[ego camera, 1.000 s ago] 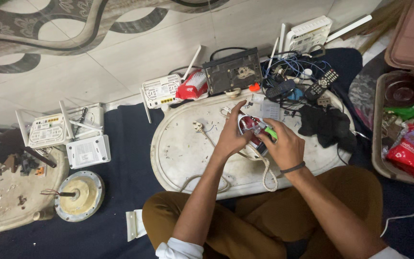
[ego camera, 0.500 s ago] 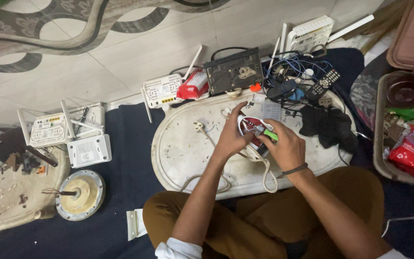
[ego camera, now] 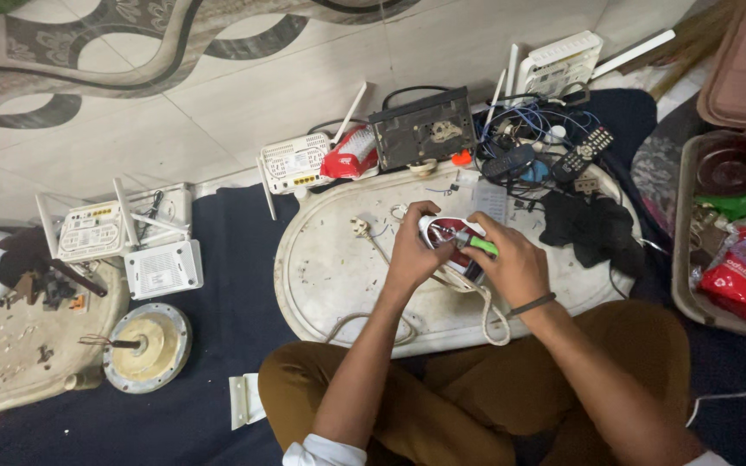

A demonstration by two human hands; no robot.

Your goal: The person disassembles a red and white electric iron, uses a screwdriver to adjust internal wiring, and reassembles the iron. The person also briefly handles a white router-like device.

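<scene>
Two hands are working an iron (ego camera: 449,237): left hand (ego camera: 412,250) gripping it, right hand (ego camera: 511,267) closing round a screwdriver (ego camera: 477,245). Tip slipping could be jabbing those left fingers.

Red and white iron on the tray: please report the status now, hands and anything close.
Left hand steadies the red and white iron. Right hand grips green-handled tool at it. Cord loops beneath, black cloth beside.
</scene>
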